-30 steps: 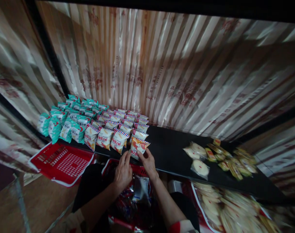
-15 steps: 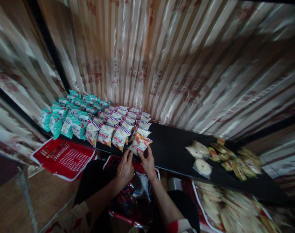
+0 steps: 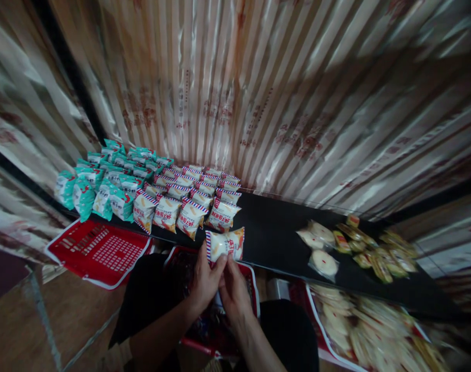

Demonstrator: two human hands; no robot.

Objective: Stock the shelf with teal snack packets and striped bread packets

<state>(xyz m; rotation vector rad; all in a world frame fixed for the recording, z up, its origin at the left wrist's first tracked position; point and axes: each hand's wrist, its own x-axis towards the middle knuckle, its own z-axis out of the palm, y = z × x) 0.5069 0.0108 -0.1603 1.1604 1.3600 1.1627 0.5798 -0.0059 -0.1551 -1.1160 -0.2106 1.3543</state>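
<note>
Between my two hands is a small white snack bag (image 3: 223, 245) with a striped edge and red lettering, turned sideways in front of the shelf. My left hand (image 3: 207, 276) grips its left end, thumb on the front. My right hand (image 3: 235, 287) holds its lower edge, fingers close to my left thumb. Just behind it, rows of matching white snack bags (image 3: 190, 217) stand upright on the black shelf (image 3: 266, 222). To their left stand several teal snack bags (image 3: 122, 203). Below my hands is a red basket (image 3: 254, 289) with dark, partly hidden contents.
On the right of the shelf lie round white wrapped items (image 3: 323, 264) and several yellow packets (image 3: 390, 261). Under the shelf sits a basket of pale wrapped pieces (image 3: 369, 330). A red basket (image 3: 115, 253) is at lower left. Striped plastic sheeting (image 3: 219, 77) hangs behind.
The snack bag in my hands has come down and towards me and turned from upright to sideways. My hands have drawn closer together around it.
</note>
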